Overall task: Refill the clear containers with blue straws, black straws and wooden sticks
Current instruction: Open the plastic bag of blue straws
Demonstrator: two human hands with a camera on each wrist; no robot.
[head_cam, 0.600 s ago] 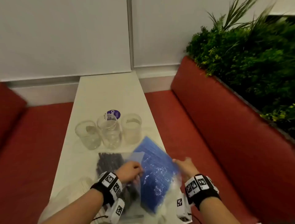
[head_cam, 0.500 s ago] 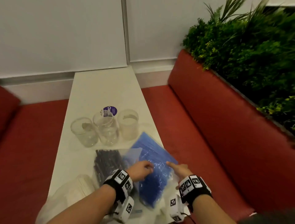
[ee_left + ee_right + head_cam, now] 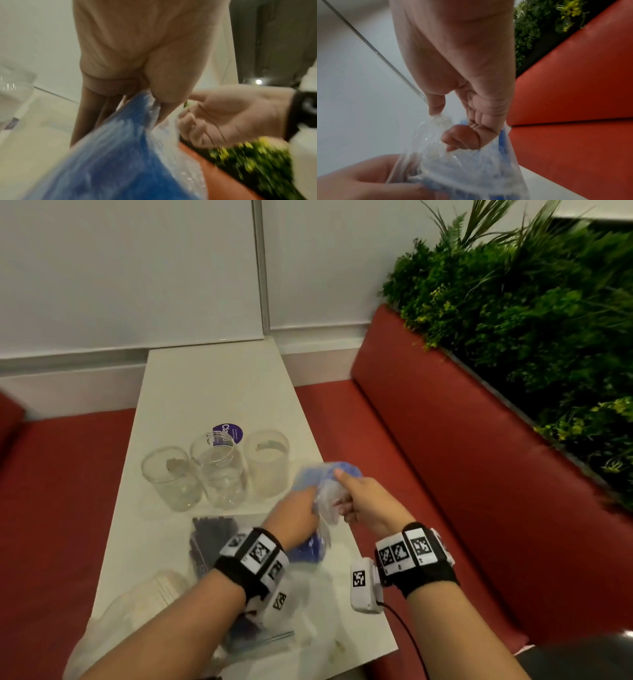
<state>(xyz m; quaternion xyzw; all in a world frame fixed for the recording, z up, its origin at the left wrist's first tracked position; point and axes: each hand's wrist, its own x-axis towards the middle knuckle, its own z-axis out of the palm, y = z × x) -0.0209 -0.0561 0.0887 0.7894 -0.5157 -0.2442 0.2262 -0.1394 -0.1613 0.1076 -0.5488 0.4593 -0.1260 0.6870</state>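
Right hand fingers: the right hand has its fingers curled into the clear plastic at the mouth of the bag of blue straws, thumb pressed on the film from the other side; it grips the bag.
Left hand fingers: the left hand pinches the same bag edge, thumb against curled fingers, right beside the right hand.
Bag of blue straws: held up off the surface between both hands, its top bunched and crumpled; the blue straws hang inside, down toward the left wrist. It sits just in front of the right-most container.
Clear containers: three clear containers stand upright in a row across the surface, beyond the hands, close together. No straws show in any of them.
Bag of black straws: the bag of black straws lies flat on the surface, left of the left wrist, in front of the containers.
Wooden sticks: a pale packet, probably the wooden sticks, lies at the near left corner; too blurred to be sure.
Round sticker: a purple round sticker lies on the surface behind the middle container.
Surroundings: red bench seat to the right, green plants above its back.
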